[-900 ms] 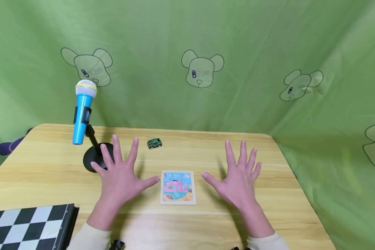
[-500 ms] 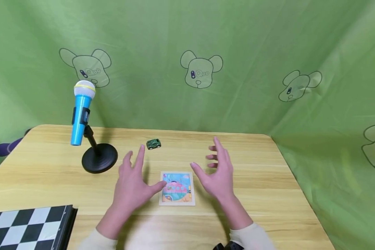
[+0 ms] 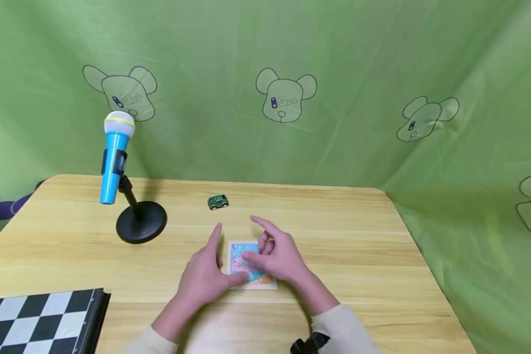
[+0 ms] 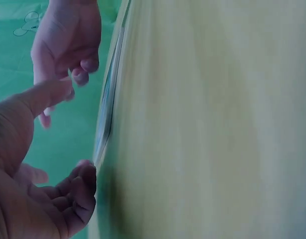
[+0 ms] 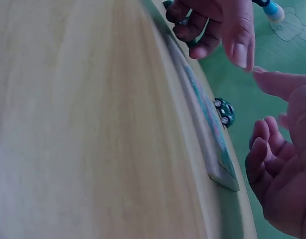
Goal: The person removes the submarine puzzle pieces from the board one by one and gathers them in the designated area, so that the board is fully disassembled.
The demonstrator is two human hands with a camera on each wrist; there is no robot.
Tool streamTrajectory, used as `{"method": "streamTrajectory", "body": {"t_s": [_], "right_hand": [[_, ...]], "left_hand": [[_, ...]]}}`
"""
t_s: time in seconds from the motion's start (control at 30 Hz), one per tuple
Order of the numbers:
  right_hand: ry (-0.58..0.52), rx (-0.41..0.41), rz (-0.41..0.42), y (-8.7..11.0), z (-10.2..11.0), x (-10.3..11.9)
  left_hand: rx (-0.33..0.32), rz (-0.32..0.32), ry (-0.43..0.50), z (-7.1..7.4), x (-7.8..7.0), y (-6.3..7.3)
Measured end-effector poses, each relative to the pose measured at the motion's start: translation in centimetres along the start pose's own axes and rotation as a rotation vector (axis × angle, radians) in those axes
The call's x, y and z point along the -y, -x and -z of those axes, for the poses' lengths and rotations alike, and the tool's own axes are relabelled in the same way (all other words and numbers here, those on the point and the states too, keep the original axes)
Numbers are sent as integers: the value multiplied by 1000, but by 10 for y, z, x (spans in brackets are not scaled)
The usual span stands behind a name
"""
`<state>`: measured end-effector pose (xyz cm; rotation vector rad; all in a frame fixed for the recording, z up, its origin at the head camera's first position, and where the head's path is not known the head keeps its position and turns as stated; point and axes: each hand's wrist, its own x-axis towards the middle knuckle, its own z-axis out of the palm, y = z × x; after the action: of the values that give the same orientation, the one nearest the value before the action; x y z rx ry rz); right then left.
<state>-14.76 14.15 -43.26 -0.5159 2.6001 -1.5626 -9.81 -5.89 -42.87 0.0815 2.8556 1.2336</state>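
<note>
A small square picture puzzle point(image 3: 236, 253) in a pale frame lies flat on the table, showing a pink and blue sea picture. My left hand point(image 3: 203, 275) hovers at its left side, thumb stretched over the picture and fingers loosely bent. In the left wrist view, that hand's fingertips are near the puzzle's edge point(image 4: 108, 107); contact cannot be told. Over the puzzle's right part is my right hand point(image 3: 283, 258), index finger extended, the other fingers loosely curled. The right wrist view shows a gap between the right hand point(image 5: 287, 174) and the puzzle. Neither hand holds anything.
A green toy car point(image 3: 218, 202) sits behind the puzzle. A blue toy microphone point(image 3: 115, 162) on a black round stand point(image 3: 141, 222) is at the back left. A checkered board point(image 3: 35, 319) lies at the front left. A green curtain point(image 3: 336, 49) hangs behind the wooden table point(image 3: 358, 295).
Both hands have come inward from either side to over the puzzle, their spread fingers now loosely bent. The puzzle has stayed in place.
</note>
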Motion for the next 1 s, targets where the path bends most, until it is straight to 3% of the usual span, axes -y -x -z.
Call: {"method": "streamTrajectory", "body": {"t_s": [0.13,0.4,0.63,1.0], "right_hand": [[100,106,17,-4,-2,-1],[145,174,-19,-10,-5,-4],[152,195,-26,-11,-5,-5],[180,230,-20,-14,-8,-7]], "left_hand": [[27,6,-3,-10,0,2],[25,3,-30,-19,1,6],[36,-34,-53,-19,5,4],[53,-70,-11,-20,14,0]]}}
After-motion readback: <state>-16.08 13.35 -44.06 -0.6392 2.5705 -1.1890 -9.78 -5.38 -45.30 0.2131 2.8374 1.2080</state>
